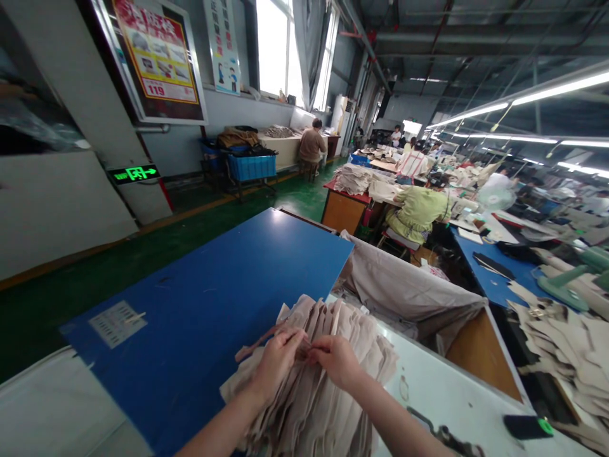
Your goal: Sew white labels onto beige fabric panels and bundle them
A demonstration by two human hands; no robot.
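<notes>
A thick bundle of beige-pink fabric pieces (328, 393) lies at the bottom centre, across the edge of a blue board (204, 304) and a pale tabletop (428, 381). Over the upper part of the bundle, my left hand (280, 355) is closed with its fingertips pinching fabric. Close beside it on the right, my right hand (335, 358) also pinches fabric between thumb and fingers. The fingertips of both hands are almost touching. A strip of pinkish fabric (257, 343) sticks out to the left of my left hand.
A cloth-lined bin (409, 285) adjoins the tabletop behind the bundle. A dark thread spool (528, 426) and metal parts (447, 438) lie at the lower right. Beige cut pieces (566, 355) cover a surface at the far right. A person in yellow-green (419, 212) sits beyond the bin.
</notes>
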